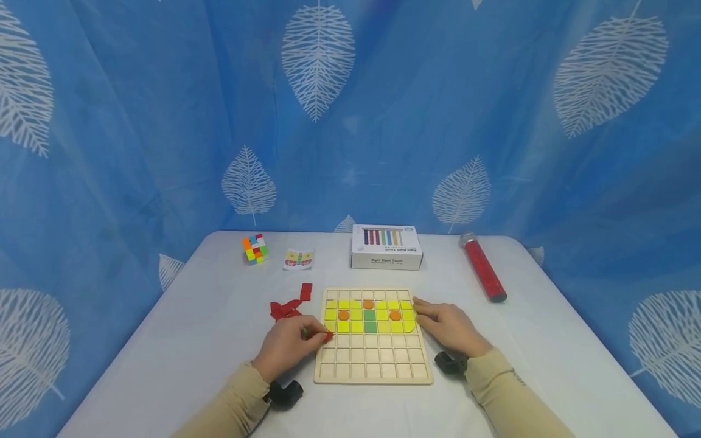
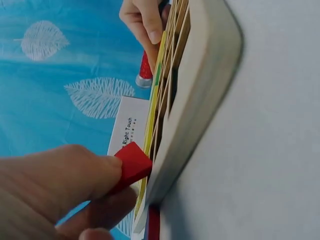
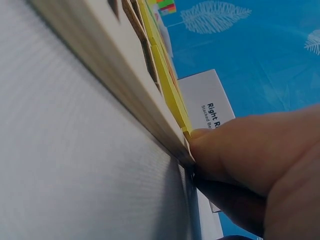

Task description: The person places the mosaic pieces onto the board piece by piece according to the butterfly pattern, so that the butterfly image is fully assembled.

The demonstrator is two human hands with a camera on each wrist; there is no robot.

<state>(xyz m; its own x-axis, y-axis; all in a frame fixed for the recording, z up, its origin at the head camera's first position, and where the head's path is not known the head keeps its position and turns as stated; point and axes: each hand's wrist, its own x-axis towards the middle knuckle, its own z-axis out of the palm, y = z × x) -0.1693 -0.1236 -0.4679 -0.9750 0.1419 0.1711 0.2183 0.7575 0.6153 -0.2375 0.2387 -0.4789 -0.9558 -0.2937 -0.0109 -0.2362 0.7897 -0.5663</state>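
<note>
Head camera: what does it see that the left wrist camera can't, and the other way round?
Only the head view shows the colorful cube and the little picture card. Only the left wrist view shows the thick left side of the wooden board. Both show the left hand pinching a red piece, the right hand, yellow tiles, the white box and the red tube.

The white box (image 1: 386,249) reads "Right Right Touch" on its front, with "Stacked Be…" beneath.
</note>
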